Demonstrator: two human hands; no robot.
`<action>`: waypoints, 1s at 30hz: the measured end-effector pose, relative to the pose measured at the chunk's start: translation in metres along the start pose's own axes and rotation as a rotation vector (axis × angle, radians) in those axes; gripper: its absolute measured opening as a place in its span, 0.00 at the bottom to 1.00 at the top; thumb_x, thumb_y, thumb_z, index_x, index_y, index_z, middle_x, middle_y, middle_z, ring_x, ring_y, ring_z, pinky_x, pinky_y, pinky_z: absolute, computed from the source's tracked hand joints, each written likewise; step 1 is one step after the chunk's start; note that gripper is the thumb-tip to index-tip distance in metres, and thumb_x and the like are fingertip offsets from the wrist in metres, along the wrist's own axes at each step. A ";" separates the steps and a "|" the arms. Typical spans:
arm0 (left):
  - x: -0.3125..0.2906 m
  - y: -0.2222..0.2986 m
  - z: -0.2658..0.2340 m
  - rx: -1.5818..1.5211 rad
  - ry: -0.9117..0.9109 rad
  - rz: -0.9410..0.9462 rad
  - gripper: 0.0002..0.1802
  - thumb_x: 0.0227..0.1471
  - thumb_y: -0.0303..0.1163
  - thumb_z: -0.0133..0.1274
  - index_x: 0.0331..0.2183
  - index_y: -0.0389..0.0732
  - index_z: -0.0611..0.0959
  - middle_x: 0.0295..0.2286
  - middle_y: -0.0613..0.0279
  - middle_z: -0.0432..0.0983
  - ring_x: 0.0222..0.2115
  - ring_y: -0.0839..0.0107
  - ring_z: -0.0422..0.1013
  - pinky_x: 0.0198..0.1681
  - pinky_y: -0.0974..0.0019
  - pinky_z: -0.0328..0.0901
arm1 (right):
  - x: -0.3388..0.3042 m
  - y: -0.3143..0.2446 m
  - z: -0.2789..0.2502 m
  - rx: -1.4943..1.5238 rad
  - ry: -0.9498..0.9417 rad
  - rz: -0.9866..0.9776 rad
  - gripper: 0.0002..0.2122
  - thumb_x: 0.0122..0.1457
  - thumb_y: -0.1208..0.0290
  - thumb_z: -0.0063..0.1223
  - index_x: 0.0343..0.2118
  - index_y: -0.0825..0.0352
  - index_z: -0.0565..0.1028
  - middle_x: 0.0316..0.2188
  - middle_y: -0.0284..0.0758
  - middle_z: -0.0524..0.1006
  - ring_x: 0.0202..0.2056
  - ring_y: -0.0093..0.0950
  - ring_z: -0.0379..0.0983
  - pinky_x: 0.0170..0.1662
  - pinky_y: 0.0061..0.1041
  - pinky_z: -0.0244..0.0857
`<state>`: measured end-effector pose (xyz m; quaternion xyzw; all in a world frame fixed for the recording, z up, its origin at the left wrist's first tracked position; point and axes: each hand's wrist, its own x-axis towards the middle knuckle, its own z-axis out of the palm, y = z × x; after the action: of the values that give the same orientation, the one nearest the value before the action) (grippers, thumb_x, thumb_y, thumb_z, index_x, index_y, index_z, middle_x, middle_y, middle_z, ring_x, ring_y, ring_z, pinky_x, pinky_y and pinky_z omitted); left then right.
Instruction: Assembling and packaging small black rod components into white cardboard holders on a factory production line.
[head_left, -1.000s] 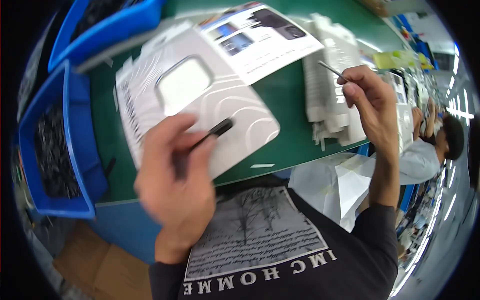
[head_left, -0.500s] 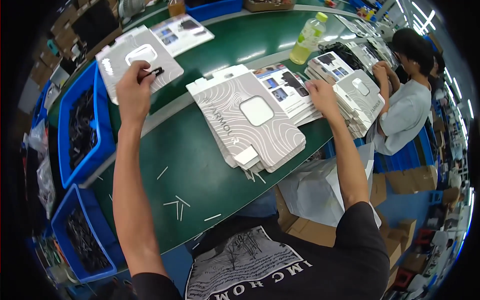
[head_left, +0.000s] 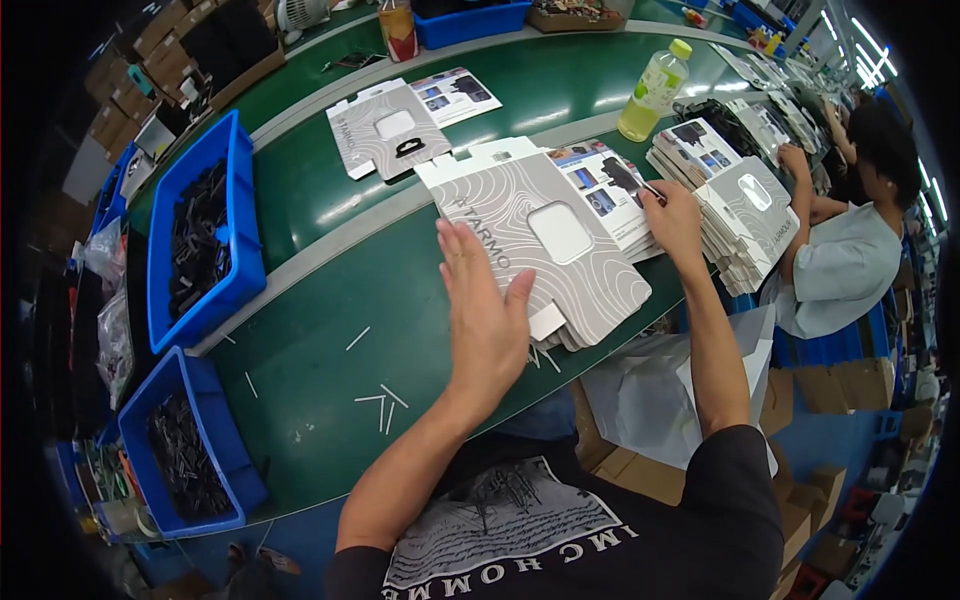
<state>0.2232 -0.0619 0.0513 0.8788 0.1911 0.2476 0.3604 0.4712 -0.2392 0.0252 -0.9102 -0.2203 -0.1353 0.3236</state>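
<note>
A stack of flat, unfolded grey cartons (head_left: 600, 290) with white wavy lines and a square window lies before me on the green table. My left hand (head_left: 480, 310) is open at the stack's left edge, fingers stretched and thumb apart. At the stack's right side, by the printed photo panel (head_left: 605, 195), my right hand (head_left: 674, 220) is closed with thumb and finger pinched; a thin bit shows at its fingertips, too small to name. Farther off to the left, a single flat carton (head_left: 355, 125) carries a small black looped part (head_left: 409, 147) beside its window.
Two blue bins (head_left: 255, 255) (head_left: 225, 430) of black parts stand at the left. Thin white strips (head_left: 382, 405) lie on the table. A yellow-green drink bottle (head_left: 655, 90) stands beyond the stack. More cartons (head_left: 735, 225) are piled at right, near a seated co-worker (head_left: 845, 240).
My left hand has let go of the small black part, which now lies on the far carton, and has come back to the stack's left edge. My right hand stays at the stack's right side.
</note>
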 end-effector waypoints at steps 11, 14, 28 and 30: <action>0.003 0.012 -0.017 -0.426 0.136 0.266 0.39 0.56 0.18 0.52 0.66 0.27 0.55 0.68 0.33 0.40 0.70 0.47 0.41 0.70 0.54 0.44 | 0.008 0.008 -0.022 0.485 -0.097 0.207 0.11 0.62 0.68 0.54 0.37 0.72 0.81 0.28 0.34 0.78 0.26 0.23 0.68 0.31 0.21 0.63; -0.013 0.000 -0.037 -0.556 0.201 0.223 0.40 0.55 0.16 0.52 0.66 0.28 0.57 0.68 0.35 0.41 0.69 0.47 0.43 0.69 0.55 0.47 | 0.011 -0.031 -0.016 0.646 -0.143 0.194 0.11 0.64 0.68 0.53 0.38 0.71 0.80 0.28 0.30 0.77 0.26 0.17 0.66 0.29 0.16 0.60; -0.177 -0.101 -0.127 0.452 -0.138 -0.109 0.54 0.42 0.59 0.63 0.61 0.31 0.67 0.65 0.40 0.55 0.67 0.45 0.50 0.67 0.32 0.41 | 0.009 -0.310 0.104 0.227 -0.619 -0.611 0.13 0.63 0.67 0.57 0.26 0.73 0.80 0.21 0.34 0.75 0.21 0.22 0.62 0.27 0.22 0.58; -0.174 -0.091 -0.123 0.442 -0.150 -0.059 0.54 0.42 0.58 0.63 0.61 0.31 0.68 0.64 0.40 0.58 0.67 0.46 0.51 0.66 0.31 0.43 | -0.008 -0.380 0.132 0.417 -0.699 -0.756 0.12 0.63 0.68 0.56 0.35 0.74 0.81 0.22 0.34 0.78 0.21 0.24 0.65 0.29 0.23 0.61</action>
<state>-0.0012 -0.0241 0.0091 0.9464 0.2390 0.1229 0.1793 0.2925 0.1074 0.1236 -0.6751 -0.6480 0.1146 0.3337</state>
